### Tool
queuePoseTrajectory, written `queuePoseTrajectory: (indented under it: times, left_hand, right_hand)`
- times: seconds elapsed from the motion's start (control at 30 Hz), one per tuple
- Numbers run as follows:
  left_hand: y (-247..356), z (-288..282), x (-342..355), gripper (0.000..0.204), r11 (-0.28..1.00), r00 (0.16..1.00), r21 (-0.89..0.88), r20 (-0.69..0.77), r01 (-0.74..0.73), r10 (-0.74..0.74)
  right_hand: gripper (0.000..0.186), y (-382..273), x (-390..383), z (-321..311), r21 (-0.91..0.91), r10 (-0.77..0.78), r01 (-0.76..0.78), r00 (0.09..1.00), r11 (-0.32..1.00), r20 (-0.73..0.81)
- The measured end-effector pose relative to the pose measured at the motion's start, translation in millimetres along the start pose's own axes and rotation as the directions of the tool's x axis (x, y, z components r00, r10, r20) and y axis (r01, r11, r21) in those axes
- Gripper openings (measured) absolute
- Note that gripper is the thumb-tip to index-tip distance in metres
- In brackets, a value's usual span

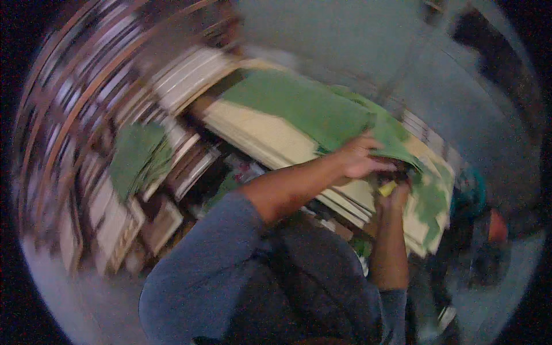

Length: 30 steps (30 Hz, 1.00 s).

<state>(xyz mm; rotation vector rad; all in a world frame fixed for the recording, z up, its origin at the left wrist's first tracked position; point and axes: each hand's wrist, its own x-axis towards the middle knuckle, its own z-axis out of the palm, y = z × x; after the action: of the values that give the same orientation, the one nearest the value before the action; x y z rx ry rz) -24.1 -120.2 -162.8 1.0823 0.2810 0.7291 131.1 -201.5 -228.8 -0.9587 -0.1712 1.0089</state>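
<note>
A green sheet (305, 103), perhaps cloth, lies along a long cream-coloured stack of boards (270, 129). My left hand (362, 158) reaches across to the sheet's near edge, its fingers curled at the green material, thumb side toward the right hand. Just below and to the right, my right hand (394, 195) is closed around a small yellow thing (387, 188), whose kind is hidden by the fingers and the blur. Both hands are close together under a raised, dark-edged fold of green. More green patches (428, 207) spread over the right end of the stack.
Several framed panels (167, 224) and boards stand stacked at the left, with a green piece (138, 158) hanging over them. Curved brown strips (75, 109) fill the far left. Teal (471, 187) and orange-red (498, 225) objects sit at the right, beyond the stack. Motion blurs much of the scene.
</note>
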Motion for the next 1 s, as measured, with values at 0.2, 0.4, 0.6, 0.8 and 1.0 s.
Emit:
queuePoseTrajectory:
  times: [0.2, 0.4, 0.6, 0.8, 1.0]
  left_hand:
    - [117.6, -59.9, -66.3, 0.064, 0.918, 0.99, -0.395, 0.102, -0.045, 0.093]
    - [268.0, -159.6, -254.0, 0.061, 0.811, 0.871, 0.552, -0.283, -0.194, 0.402]
    - [312.0, -232.8, -483.9, 0.052, 0.799, 0.07, 0.601, -0.798, 0.014, 0.599]
    - [274.7, -352.5, -685.8, 0.033, -0.239, 0.169, 0.033, -0.797, 0.97, 0.579]
    - [234.0, -312.3, -567.5, 0.072, 0.093, -0.367, -0.496, -0.49, 0.863, 0.79]
  right_hand:
    - [0.046, 46.7, 30.9, -22.4, -0.279, 0.075, -0.032, 0.987, 0.96, 0.145]
    - [0.05, 31.2, 35.3, -27.5, -0.275, 0.083, -0.073, 0.996, 0.959, 0.026]
    - [0.06, 29.5, 25.7, -20.2, -0.302, 0.088, -0.081, 0.996, 0.95, 0.008]
    - [0.052, 25.5, 6.3, -9.3, -0.284, 0.048, -0.052, 0.999, 0.957, -0.021]
    - [0.034, 6.3, -9.2, 7.7, -0.603, -0.038, 0.063, 0.998, 0.795, 0.054]
